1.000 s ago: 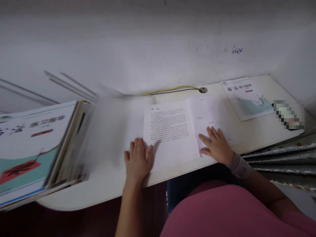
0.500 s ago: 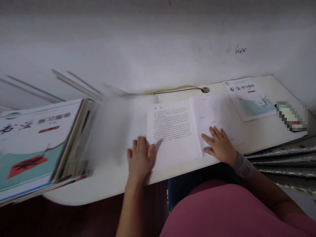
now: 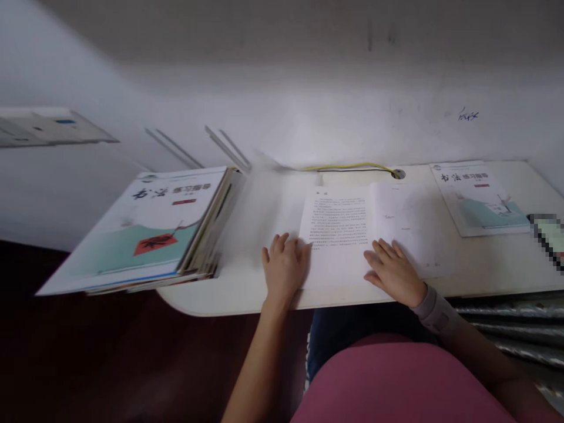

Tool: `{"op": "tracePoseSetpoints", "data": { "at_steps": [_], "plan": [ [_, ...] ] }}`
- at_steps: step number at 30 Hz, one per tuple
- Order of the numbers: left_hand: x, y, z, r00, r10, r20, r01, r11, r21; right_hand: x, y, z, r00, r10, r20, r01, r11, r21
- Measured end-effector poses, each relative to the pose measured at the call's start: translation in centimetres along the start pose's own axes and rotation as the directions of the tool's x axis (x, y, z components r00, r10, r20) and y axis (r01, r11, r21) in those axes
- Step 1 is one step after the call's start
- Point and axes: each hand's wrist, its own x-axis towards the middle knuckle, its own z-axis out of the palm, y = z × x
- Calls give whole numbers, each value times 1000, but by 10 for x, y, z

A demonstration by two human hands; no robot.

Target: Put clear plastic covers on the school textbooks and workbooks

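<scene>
An open booklet point(image 3: 348, 226) with printed text lies on the white desk point(image 3: 484, 264) in front of me. My left hand point(image 3: 284, 267) rests flat on its left page edge, fingers stretched. Flat on the right-hand page lies my right hand point(image 3: 392, 270), fingers spread, a grey band on its wrist. Neither hand holds anything. A blurred, smeared page point(image 3: 253, 217) shows just left of the booklet.
A stack of large workbooks point(image 3: 150, 232) overhangs the desk's left end. Another workbook point(image 3: 482, 197) lies at the back right, beside a pixelated object point(image 3: 550, 238). A yellow cable point(image 3: 348, 167) runs along the wall into a desk hole. Grey patterned fabric point(image 3: 506, 311) lies lower right.
The camera has swung left and slightly up, so everything sits further right in view. Both hands stay flat on the booklet in the same places.
</scene>
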Motion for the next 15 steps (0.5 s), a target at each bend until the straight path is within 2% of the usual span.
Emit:
{"op": "tracePoseSetpoints", "data": {
  "at_steps": [6,9,13,15],
  "plan": [
    [14,7,-6,991,-115,72,115,993,9,0,-2,10,1000,0,11,0,1000,-3],
    [22,12,-18,980,-153,127,159,987,-37,-2,-3,11,1000,-4,15,4,1000,-13],
    [34,32,-49,983,-71,169,84,994,-72,3,0,2,999,-19,26,19,1000,14],
    [39,48,-66,985,-9,173,25,996,-88,14,5,-8,998,-16,53,10,994,108]
  ]
}}
